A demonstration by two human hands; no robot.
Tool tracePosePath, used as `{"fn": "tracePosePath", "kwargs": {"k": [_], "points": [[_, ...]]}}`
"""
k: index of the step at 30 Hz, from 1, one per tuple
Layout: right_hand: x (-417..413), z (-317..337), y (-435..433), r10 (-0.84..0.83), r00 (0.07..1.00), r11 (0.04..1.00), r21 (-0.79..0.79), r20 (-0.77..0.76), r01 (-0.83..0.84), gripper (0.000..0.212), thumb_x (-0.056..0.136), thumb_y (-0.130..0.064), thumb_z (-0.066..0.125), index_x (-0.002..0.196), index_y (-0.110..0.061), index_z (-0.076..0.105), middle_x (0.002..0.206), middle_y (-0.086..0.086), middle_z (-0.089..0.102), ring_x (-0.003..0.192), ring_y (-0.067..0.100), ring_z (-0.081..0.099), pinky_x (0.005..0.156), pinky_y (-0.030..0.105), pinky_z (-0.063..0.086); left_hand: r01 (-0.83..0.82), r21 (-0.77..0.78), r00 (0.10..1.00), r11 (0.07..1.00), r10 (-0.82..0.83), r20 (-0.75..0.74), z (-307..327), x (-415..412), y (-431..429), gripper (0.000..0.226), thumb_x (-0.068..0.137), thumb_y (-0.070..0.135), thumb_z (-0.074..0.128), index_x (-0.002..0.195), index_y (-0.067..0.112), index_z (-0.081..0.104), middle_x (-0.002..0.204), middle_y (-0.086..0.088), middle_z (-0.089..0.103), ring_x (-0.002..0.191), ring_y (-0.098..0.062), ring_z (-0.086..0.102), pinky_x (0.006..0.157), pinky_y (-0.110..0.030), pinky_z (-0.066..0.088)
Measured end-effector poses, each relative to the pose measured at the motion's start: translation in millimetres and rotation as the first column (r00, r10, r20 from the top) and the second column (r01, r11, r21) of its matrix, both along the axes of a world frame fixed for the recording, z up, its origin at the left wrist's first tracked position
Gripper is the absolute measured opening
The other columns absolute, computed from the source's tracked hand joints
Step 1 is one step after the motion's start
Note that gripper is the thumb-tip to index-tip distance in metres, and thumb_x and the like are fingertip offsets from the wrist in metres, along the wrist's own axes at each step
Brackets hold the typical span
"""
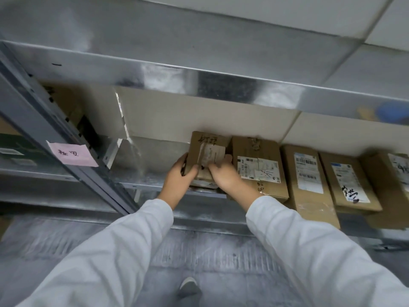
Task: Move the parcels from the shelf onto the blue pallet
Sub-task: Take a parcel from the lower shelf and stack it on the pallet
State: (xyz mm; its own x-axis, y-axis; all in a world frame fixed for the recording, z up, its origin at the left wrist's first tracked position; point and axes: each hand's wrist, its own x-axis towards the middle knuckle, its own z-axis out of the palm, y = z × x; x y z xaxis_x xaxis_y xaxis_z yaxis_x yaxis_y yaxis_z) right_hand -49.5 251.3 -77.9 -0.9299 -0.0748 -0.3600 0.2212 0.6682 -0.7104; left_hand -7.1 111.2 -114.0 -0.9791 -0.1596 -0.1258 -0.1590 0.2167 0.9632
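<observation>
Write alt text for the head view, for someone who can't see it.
A person's left hand and right hand grip a small cardboard parcel at the left end of a row on a metal shelf. More labelled parcels lie to its right; a pink note is stuck on the shelf upright at left.

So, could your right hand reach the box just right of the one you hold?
Probably yes: the box sits beside the right hand, front uncovered, though that hand now grips the small parcel.

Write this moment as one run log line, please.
step: pick from shelf | left grip: holds leftmost parcel | right grip: holds same parcel | other parcels: at its right | pallet: not in view
</observation>
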Motion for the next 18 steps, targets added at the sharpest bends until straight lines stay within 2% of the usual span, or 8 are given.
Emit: {"fn": "tracePosePath", "kwargs": {"k": [2,4,6,8,10,13,16,18], "points": [[13,7,4,0.017,1.0,0.998,-0.054,-0.016,-0.018,0.024,0.098,-0.033,0.047,0.088,-0.011,0.05,0.099,0.021,0.064,0.089,0.035,0.064,0.079,0.047,0.054,-0.047,0.017,0.999,0.999,0.047,-0.007,8,8,3,0.036,0.095,0.03,0.059,0.13,0.033,0.052,0.115,0.021,0.061,0.105,0.004,0.057,0.086,-0.006,0.041],[29,20,11,0.025,0.999,0.995,-0.094,-0.024,-0.027,0.028,0.098,-0.039,0.047,0.105,-0.013,0.053,0.109,0.019,0.066,0.089,0.028,0.065,0.082,0.042,0.054,-0.074,0.012,0.997,0.997,0.074,-0.014,19,20,10,0.043,0.095,0.031,0.059,0.137,0.026,0.049,0.123,0.013,0.059,0.111,-0.005,0.055,0.095,-0.02,0.042],[39,29,21,0.036,0.998,0.994,-0.098,-0.055,-0.042,0.036,0.098,-0.042,0.047,0.118,-0.013,0.051,0.122,0.015,0.062,0.099,0.028,0.064,0.085,0.04,0.053,-0.096,-0.002,0.995,0.995,0.096,-0.025,30,33,18,0.048,0.095,0.031,0.059,0.14,0.024,0.046,0.125,0.013,0.057,0.112,-0.006,0.053,0.096,-0.025,0.041],[53,37,38,0.024,0.994,0.995,-0.095,-0.103,-0.034,0.054,0.097,-0.042,0.048,0.14,-0.011,0.038,0.139,0.01,0.051,0.115,0.029,0.059,0.096,0.045,0.049,-0.081,0.001,0.995,0.997,0.081,-0.062,42,51,32,0.047,0.095,0.028,0.06,0.14,0.024,0.047,0.125,0.012,0.059,0.111,-0.006,0.056,0.095,-0.026,0.045],[73,44,60,0.009,0.991,0.988,-0.154,-0.136,-0.03,0.053,0.097,-0.036,0.05,0.143,-0.013,0.035,0.141,0.008,0.05,0.111,0.025,0.059,0.09,0.043,0.053,-0.06,0.014,0.995,0.998,0.061,-0.081,52,73,51,0.049,0.095,0.025,0.061,0.141,0.024,0.045,0.126,0.01,0.059,0.114,-0.009,0.057,0.094,-0.029,0.049],[113,48,96,-0.017,0.99,0.977,-0.213,-0.139,-0.013,0.047,0.097,-0.026,0.052,0.141,-0.015,0.038,0.138,0.005,0.053,0.103,0.016,0.059,0.064,0.023,0.053,-0.059,0.033,0.996,0.998,0.061,-0.061,57,114,90,0.054,0.095,0.024,0.062,0.144,0.024,0.041,0.123,0.013,0.056,0.112,-0.009,0.055,0.087,-0.028,0.054],[159,49,145,-0.065,0.989,0.971,-0.235,-0.131,0.033,0.05,0.097,-0.026,0.052,0.143,-0.017,0.037,0.14,0.004,0.051,0.116,0.021,0.057,0.077,0.032,0.057,-0.002,0.055,0.998,0.998,0.006,-0.061,59,155,136,0.052,0.095,0.024,0.062,0.142,0.029,0.041,0.118,0.019,0.058,0.103,0.004,0.057,0.076,-0.019,0.055],[187,51,180,-0.122,0.986,0.96,-0.267,-0.117,0.087,0.049,0.097,-0.026,0.053,0.143,-0.017,0.037,0.141,0.004,0.051,0.12,0.022,0.055,0.082,0.033,0.057,0.043,0.061,0.997,0.997,-0.039,-0.062,61,173,168,0.052,0.095,0.024,0.062,0.142,0.031,0.041,0.123,0.014,0.058,0.105,0.004,0.055,0.085,-0.026,0.055]]}}
